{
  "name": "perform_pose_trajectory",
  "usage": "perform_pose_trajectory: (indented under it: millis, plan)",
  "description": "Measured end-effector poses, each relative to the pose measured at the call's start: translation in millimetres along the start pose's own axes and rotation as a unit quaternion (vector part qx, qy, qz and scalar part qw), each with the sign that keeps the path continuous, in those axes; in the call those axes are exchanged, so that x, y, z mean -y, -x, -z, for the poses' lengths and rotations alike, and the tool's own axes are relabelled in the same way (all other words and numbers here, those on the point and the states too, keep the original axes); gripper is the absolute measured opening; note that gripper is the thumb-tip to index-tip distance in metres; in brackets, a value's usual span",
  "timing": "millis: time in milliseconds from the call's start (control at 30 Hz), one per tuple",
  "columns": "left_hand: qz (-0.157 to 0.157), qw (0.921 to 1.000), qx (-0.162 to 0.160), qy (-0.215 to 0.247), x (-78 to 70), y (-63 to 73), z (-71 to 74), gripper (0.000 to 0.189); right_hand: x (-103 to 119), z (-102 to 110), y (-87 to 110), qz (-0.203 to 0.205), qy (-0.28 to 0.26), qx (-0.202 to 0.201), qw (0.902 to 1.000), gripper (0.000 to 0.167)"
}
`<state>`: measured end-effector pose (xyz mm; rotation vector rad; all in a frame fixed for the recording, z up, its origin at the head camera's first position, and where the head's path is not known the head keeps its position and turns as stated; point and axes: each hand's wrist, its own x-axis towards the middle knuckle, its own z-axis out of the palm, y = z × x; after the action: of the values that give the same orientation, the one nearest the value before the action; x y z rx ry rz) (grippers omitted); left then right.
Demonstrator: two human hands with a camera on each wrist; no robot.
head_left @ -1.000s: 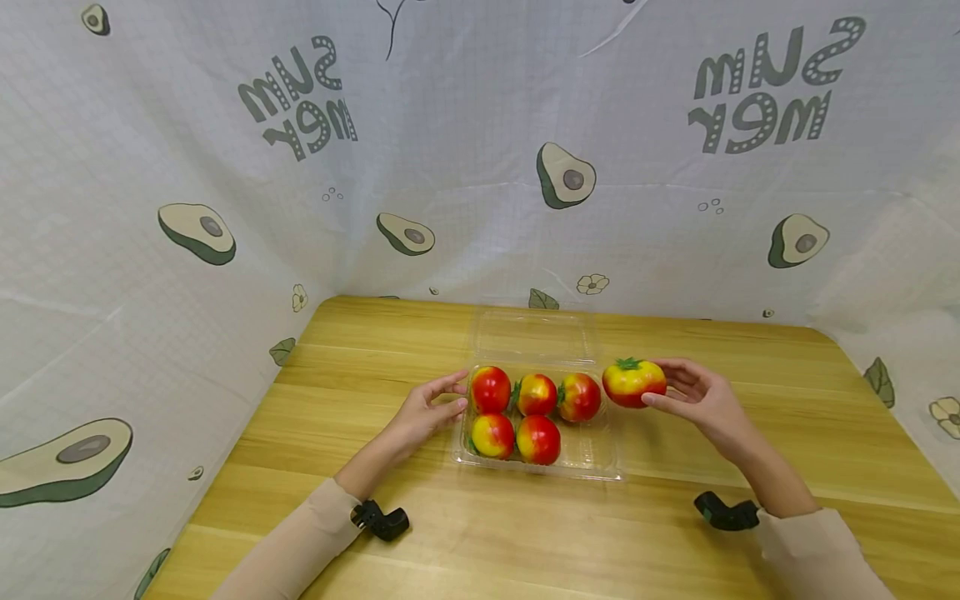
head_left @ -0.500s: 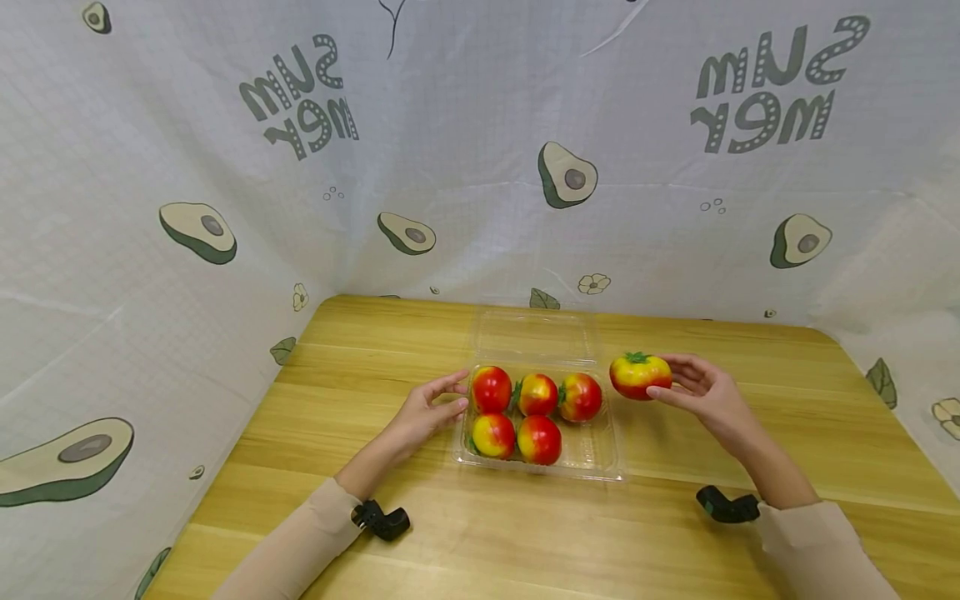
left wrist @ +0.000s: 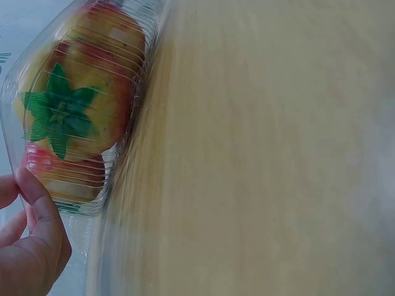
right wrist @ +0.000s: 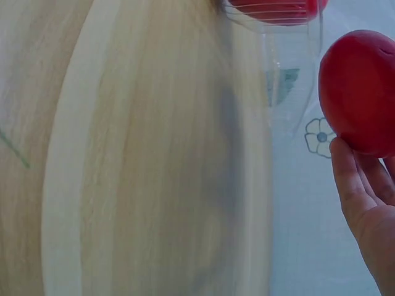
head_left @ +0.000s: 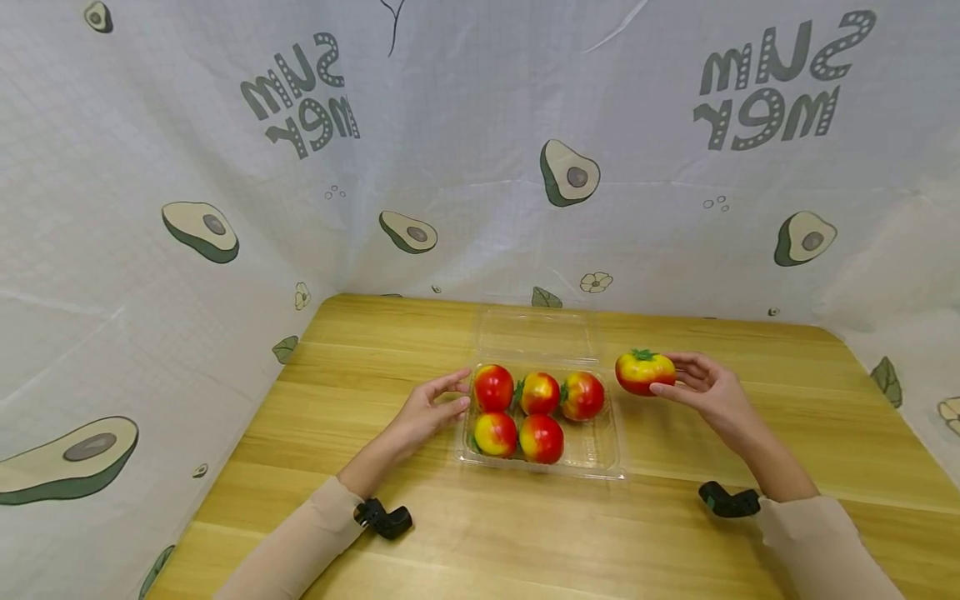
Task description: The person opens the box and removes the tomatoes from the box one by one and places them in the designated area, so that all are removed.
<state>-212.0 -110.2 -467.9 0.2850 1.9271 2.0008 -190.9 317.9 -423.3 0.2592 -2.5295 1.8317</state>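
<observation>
My right hand (head_left: 712, 392) holds a red and yellow toy tomato (head_left: 643, 372) with a green leafy top, just right of a clear plastic container (head_left: 540, 468). Its thumb and fingers grip the tomato from the right; the right wrist view shows the fruit's smooth red side (right wrist: 361, 92) above the fingertips. At the container's left edge, my left hand (head_left: 426, 414) pinches the rim between thumb and fingers. Several more toy tomatoes (head_left: 542, 439) sit inside in two rows, and the front right spot holds none. Through the ribbed wall, the left wrist view shows one green star-shaped top (left wrist: 60, 111).
The container's clear lid (head_left: 536, 335) lies folded back behind it on the wooden table (head_left: 375, 342). Behind and beside the table hangs a white cloth (head_left: 465, 150) printed with avocados. Black devices (head_left: 386, 518) are strapped to both wrists.
My right hand has carried the tomato a little to the right and away from me, off the container's right edge. The left hand and the container stay put.
</observation>
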Motion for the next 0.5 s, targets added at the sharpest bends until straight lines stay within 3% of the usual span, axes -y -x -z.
perform_pose_trajectory:
  millis: [500]
  plan:
    - [0.008,0.9998,-0.006,0.015,-1.5,0.1,-1.3,0.054,-12.0,6.7,-5.3,-0.044,0.027,0.000,0.9987,0.054]
